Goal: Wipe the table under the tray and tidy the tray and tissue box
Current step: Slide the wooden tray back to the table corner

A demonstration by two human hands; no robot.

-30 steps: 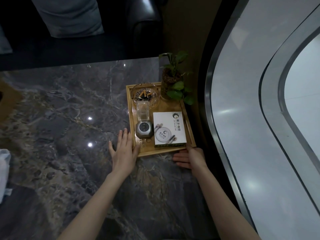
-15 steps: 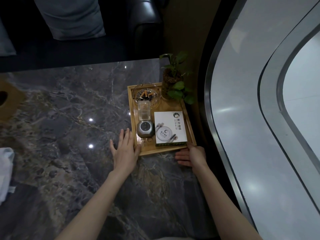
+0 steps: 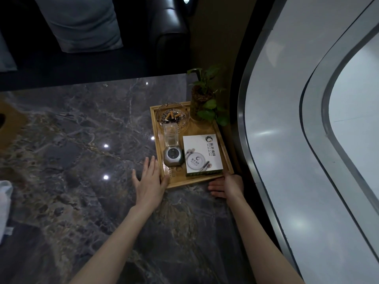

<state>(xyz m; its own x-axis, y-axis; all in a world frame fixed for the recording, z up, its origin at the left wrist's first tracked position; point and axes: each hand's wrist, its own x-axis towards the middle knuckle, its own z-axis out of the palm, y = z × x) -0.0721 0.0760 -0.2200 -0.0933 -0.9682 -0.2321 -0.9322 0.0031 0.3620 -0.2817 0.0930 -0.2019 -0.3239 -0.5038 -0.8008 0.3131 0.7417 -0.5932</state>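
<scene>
The scene is sitting in dim, cool light. The brightest area is lying along the right, where a pale curved wall panel is catching soft, diffuse patches of glare. Small hard pinpoints of light are reflecting off the polished dark marble tabletop, four of them near its middle and one near its far edge. The sofa beyond is sinking into near-black, with a faint sheen on its armrest. Straight lines are bowing strongly toward the frame edges, a wide-angle effect. The wooden tray is staying fairly sharp, while the forearms at the bottom are looking soft and slightly noisy.
</scene>
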